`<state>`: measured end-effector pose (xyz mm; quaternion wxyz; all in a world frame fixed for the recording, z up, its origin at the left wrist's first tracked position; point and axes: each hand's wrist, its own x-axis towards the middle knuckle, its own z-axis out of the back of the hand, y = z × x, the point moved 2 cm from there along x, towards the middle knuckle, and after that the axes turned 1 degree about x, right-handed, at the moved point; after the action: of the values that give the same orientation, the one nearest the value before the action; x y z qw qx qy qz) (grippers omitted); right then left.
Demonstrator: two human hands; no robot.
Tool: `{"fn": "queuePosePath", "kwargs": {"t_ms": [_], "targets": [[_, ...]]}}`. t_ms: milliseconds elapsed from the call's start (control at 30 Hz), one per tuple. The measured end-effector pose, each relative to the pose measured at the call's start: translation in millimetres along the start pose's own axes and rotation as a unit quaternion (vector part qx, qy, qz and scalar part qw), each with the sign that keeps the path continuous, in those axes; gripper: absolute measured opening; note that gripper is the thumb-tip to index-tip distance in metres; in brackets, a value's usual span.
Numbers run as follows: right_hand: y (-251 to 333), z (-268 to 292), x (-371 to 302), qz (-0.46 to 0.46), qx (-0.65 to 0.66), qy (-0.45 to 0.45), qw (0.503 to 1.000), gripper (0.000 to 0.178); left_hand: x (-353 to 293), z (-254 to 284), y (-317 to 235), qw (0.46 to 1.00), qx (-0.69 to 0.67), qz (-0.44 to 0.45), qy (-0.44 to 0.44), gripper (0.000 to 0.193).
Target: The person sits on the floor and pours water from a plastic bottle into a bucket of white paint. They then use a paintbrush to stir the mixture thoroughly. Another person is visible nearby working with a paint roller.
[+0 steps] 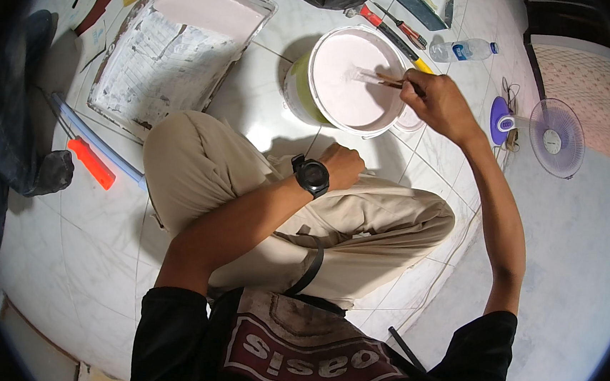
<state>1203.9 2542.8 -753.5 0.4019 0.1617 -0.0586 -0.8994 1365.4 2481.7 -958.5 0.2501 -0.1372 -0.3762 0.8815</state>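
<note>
A white-rimmed bucket (302, 90) with a greenish side stands ahead of my legs, full of pale pink paint (342, 66). Over its right side, my right hand (435, 101) is closed round a thin brown stick (391, 80), whose pale far end meets the paint and leaves streaks. Whether it carries bristles is too small to tell. My left hand (344, 164), below a black wristwatch (312, 176), rests by my crossed legs just short of the bucket. Its fingers are curled in, partly hidden, and nothing shows in them.
A paint-smeared tray (156, 77) holds pink paint at the back left. Beyond the bucket lie a hammer (393, 37), a screwdriver (411, 33) and a water bottle (462, 50). A purple fan (555, 138) stands right. An orange-handled tool (91, 164) lies left, near another person's foot (53, 171).
</note>
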Motion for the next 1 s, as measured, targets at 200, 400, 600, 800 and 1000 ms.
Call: {"fn": "queuePosePath", "kwargs": {"t_ms": [200, 400, 600, 800, 1000], "targets": [[5.2, 12.8, 7.3, 0.072, -0.208, -0.028, 0.975, 0.019, 0.1, 4.0, -1.6, 1.000, -0.003, 0.004, 0.005, 0.031], [12.1, -23.0, 12.1, 0.091, -0.306, 0.024, 0.947, 0.023, -1.6, 3.1, -0.1, 1.000, -0.004, -0.004, -0.014, 0.031], [10.6, -24.5, 1.6, 0.101, -0.213, 0.084, 0.968, 0.021, 0.5, 1.3, -1.2, 1.000, -0.003, -0.001, -0.011, 0.030], [23.0, -27.3, 7.9, 0.060, -0.089, 0.097, 0.989, 0.017, -1.0, 0.9, 1.9, 1.000, -0.009, -0.006, -0.017, 0.030], [-15.6, -16.8, -1.2, 0.001, 0.096, 0.035, 0.995, 0.017, 1.7, 1.2, -1.6, 1.000, 0.002, 0.005, -0.001, 0.029]]}}
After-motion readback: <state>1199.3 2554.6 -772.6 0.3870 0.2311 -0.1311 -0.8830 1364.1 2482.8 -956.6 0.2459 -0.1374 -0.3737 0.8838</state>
